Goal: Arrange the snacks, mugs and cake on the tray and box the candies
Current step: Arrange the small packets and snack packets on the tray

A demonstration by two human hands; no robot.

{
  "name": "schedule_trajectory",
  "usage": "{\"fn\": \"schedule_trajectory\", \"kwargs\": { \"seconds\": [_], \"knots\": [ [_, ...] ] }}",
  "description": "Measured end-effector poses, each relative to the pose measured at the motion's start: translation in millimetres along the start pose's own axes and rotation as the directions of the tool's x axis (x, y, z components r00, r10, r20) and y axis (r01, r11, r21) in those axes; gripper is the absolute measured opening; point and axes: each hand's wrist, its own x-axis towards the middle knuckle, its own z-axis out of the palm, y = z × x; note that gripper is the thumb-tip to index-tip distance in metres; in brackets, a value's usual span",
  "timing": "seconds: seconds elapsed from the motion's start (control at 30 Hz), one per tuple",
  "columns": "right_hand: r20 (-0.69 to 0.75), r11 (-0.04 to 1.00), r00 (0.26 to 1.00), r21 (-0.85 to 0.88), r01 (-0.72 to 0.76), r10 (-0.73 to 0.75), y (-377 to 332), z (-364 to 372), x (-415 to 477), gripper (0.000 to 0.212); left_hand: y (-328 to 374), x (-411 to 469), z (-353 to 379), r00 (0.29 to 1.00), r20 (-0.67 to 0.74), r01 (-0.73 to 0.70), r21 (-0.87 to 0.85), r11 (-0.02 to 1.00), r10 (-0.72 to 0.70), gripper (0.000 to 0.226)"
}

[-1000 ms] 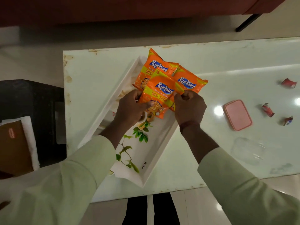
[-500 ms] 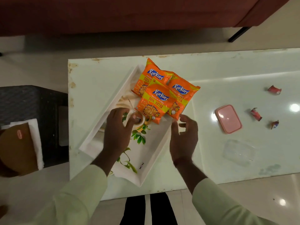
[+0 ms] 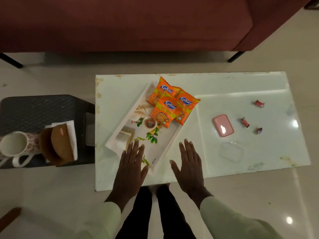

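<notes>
Three orange snack packets (image 3: 170,104) lie overlapped at the far end of the white leaf-printed tray (image 3: 165,145), which sits askew on the pale table (image 3: 224,87). A small bowl with a spoon (image 3: 149,123) sits in the tray just below the packets. My left hand (image 3: 132,165) hovers flat and empty over the tray's near corner. My right hand (image 3: 190,165) is spread open over the table beside the tray. A pink box lid (image 3: 223,125), a clear box (image 3: 230,152) and three wrapped candies (image 3: 245,122) lie to the right. A floral mug (image 3: 16,145) and a brown cake (image 3: 59,144) rest on the dark stool (image 3: 39,109).
A dark red sofa (image 3: 138,23) stands beyond the table, with black legs on the tiled floor. The stool is to the left of the table. My legs (image 3: 155,214) are below the table's near edge.
Both hands let go of the snack packets and drew back toward me, now open and flat. The packets stay on the tray. The view has pulled back, showing the mug and more of the sofa.
</notes>
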Motion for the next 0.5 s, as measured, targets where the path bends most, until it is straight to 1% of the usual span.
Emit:
{"fn": "schedule_trajectory", "kwargs": {
  "seconds": [0.1, 0.2, 0.3, 0.37, 0.5],
  "knots": [
    [0.021, 0.999, 1.0, -0.028, -0.017, 0.018, -13.5, -28.0, -17.6, 0.075, 10.1, -22.8, -17.5, 1.0, 0.014, 0.004, 0.006, 1.0, -0.004, 0.075],
    [0.028, 0.999, 0.999, -0.028, -0.037, 0.038, -29.7, -53.1, -35.8, 0.077, 17.5, -46.6, -36.1, 0.999, 0.03, 0.019, -0.011, 1.0, -0.018, 0.075],
    [0.034, 1.0, 0.999, -0.02, -0.018, 0.019, -44.3, -74.5, -52.2, 0.078, 24.2, -68.1, -56.9, 0.997, 0.059, 0.049, 0.001, 0.999, -0.049, 0.074],
    [0.042, 1.0, 0.999, -0.023, 0.007, -0.006, -53.6, -88.8, -64.7, 0.078, 30.1, -82.9, -72.2, 0.996, 0.044, 0.078, 0.014, 0.997, -0.079, 0.074],
    [0.02, 1.0, 1.0, -0.009, 0.007, -0.006, -71.2, -114.6, -90.4, 0.079, 46.0, -108.2, -98.6, 0.994, 0.011, 0.113, 0.012, 0.994, -0.113, 0.075]
  ]
}}
